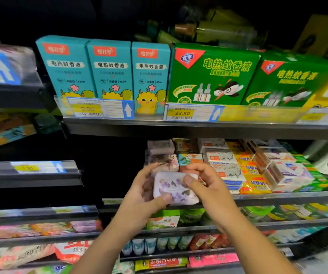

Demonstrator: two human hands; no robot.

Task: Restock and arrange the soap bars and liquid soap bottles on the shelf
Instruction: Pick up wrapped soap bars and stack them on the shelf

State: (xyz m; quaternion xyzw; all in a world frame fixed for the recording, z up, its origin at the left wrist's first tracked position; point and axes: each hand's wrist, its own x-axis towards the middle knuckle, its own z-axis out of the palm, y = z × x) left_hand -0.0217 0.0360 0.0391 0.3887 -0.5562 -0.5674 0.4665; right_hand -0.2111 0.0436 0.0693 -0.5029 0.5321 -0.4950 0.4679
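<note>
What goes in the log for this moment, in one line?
left hand: holds soap bar | right hand: holds same bar | bar: at shelf front

At eye level in front of me, an upper shelf [198, 128] carries three teal boxes [109, 70] standing upright side by side, each printed with a yellow cartoon animal and a pink flower. Just to their right stand two green boxes [214, 76] showing refill bottles and a cartoon mosquito. On the rail below, a yellow price tag [183, 113] reads 23.80; the left tag [88, 108] is too blurred to read. Lower down I see a green-and-white carton [165, 219], a row of pale pouches [151, 245], and, at lower left, a red-and-white packet [72, 252] near pink packs [26, 230].
</note>
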